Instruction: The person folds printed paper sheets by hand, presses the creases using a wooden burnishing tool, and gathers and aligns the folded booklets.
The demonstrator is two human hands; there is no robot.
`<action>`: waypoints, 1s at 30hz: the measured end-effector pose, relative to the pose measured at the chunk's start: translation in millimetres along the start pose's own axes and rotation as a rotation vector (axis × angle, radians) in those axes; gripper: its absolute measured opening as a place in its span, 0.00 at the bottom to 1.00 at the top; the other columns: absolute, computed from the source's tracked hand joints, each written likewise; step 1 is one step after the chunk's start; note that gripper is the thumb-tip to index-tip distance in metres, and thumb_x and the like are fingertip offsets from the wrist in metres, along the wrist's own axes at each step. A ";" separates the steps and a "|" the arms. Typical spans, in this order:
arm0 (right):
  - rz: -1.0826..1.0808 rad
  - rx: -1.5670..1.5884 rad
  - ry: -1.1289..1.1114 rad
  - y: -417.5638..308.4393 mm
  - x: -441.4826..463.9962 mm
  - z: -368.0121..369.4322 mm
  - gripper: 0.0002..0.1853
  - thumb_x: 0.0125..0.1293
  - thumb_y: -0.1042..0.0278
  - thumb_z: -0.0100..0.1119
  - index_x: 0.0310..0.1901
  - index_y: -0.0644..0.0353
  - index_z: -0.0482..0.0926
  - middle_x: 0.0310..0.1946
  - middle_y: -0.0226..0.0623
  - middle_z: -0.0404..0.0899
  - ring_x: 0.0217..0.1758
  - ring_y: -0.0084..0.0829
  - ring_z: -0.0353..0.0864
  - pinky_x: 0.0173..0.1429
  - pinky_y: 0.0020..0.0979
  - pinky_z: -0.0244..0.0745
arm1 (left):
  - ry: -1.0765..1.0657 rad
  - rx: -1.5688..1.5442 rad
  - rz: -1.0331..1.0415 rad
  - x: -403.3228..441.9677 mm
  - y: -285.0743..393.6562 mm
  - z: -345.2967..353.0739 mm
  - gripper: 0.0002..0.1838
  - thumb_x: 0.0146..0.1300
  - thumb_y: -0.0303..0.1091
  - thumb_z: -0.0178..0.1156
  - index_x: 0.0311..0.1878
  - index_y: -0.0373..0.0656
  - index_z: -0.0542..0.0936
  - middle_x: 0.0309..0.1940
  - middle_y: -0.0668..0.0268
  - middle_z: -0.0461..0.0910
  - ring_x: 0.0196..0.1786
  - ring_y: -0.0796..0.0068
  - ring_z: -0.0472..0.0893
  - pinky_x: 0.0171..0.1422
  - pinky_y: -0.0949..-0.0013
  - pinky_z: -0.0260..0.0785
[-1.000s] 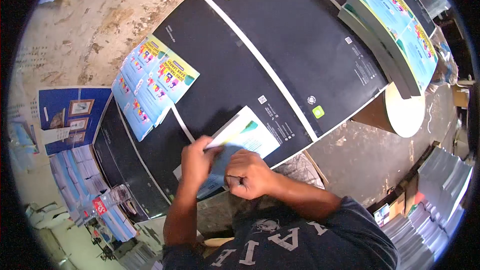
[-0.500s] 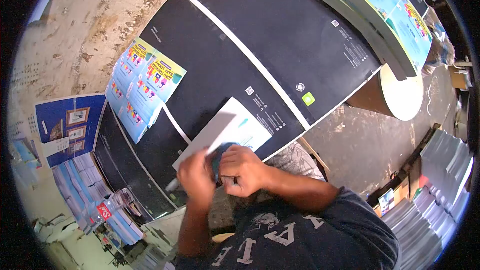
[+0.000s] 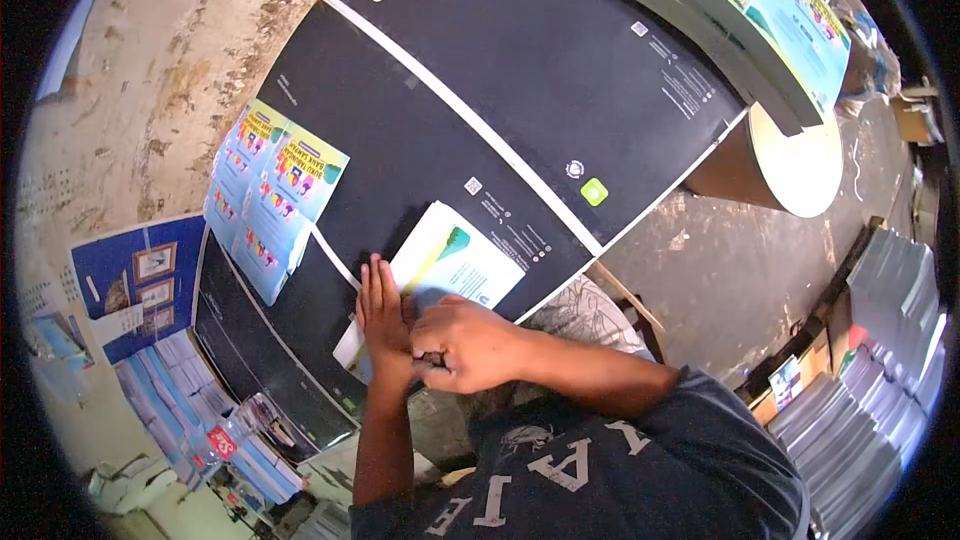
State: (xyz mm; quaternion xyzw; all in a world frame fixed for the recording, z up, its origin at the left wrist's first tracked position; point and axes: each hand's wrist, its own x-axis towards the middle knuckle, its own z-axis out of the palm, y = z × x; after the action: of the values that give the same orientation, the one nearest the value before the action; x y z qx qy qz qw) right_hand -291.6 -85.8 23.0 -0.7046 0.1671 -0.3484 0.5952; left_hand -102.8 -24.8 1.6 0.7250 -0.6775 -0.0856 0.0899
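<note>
A white printed sheet (image 3: 462,258) with green, yellow and blue artwork lies on the black table covering in front of me. My left hand (image 3: 382,312) rests flat at the sheet's left side, its fingers stretched out and close together. Beside it, my right hand (image 3: 465,342) is a closed fist pressed over the lower part of the sheet. Whatever the fist holds, if anything, is hidden from view. To the left lies a small pile of colourful printed sheets (image 3: 280,195) with a blue and yellow cover design.
A thick stack of similar printed sheets (image 3: 800,30) sits at the table's upper right corner. Below that corner stands a large cylinder (image 3: 790,170) with a pale top. Paper stacks (image 3: 850,450) fill the floor at right; more paper bundles (image 3: 180,390) are at left.
My left hand has come down flat onto the sheet with fingers extended. The right fist stays close by. The sheet's printed face now shows more. The whole view has shifted slightly.
</note>
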 end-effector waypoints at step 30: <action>-0.214 0.127 0.110 9.4 -32.6 -48.1 0.14 0.56 0.56 0.57 0.23 0.59 0.75 0.24 0.35 0.76 0.29 0.40 0.77 0.42 0.43 0.70 | -0.077 -0.100 0.050 6.9 5.9 6.0 0.45 0.69 0.64 0.52 0.73 0.31 0.64 0.75 0.43 0.60 0.77 0.40 0.60 0.79 0.42 0.47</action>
State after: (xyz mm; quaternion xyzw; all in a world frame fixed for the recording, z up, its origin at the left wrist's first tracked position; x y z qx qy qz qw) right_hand -346.0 -101.6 6.8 -0.6592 0.1008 -0.4579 0.5879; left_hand -109.4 -32.2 -2.7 0.6985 -0.6933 -0.1449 0.1021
